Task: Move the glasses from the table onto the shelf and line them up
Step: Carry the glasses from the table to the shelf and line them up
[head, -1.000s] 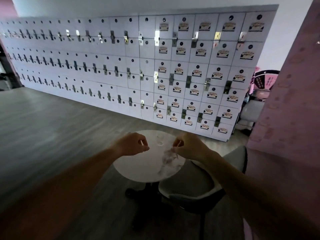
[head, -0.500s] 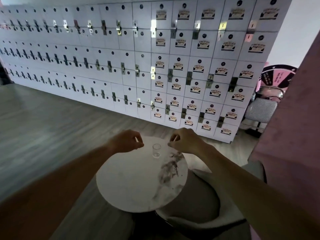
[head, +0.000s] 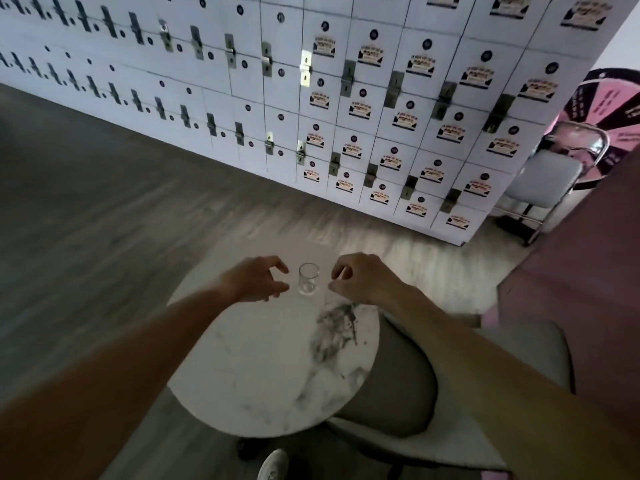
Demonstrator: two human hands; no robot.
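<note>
Left hand [head: 258, 279] sits just left of the glass [head: 308, 279], fingers curled in a loose C, thumb and forefinger spread wide toward it, nothing held. Small gap visible between its fingertips and the glass wall; not touching. Right hand [head: 363, 277] is just right of the glass, fingers bent inward more tightly, gap between thumb and forefinger narrow, nothing held as far as the view shows. It is also apart from the glass, slightly closer at the thumb. Both forearms are bare and reach in from the bottom corners.

The glass is a small clear tumbler, upright, looks empty, standing on the far part of the round marble-look table [head: 256, 368], between the two hands. It is the only glass in view. Tabletop is white with a grey vein patch toward its right side, near the right wrist.

A grey padded chair [head: 398, 386] is tucked against the table's right edge, partly under the right forearm. A white shoe tip [head: 273, 465] shows at the bottom edge below the table. Floor is grey wood plank. Behind is a wall of white lockers [head: 346, 98], many with stickers and metal latches. A folding chair [head: 550, 174] stands at the lockers' right end, with a pink prize wheel [head: 609, 102] behind it. A pinkish panel [head: 588, 289] fills the right side; cannot tell what it is.
</note>
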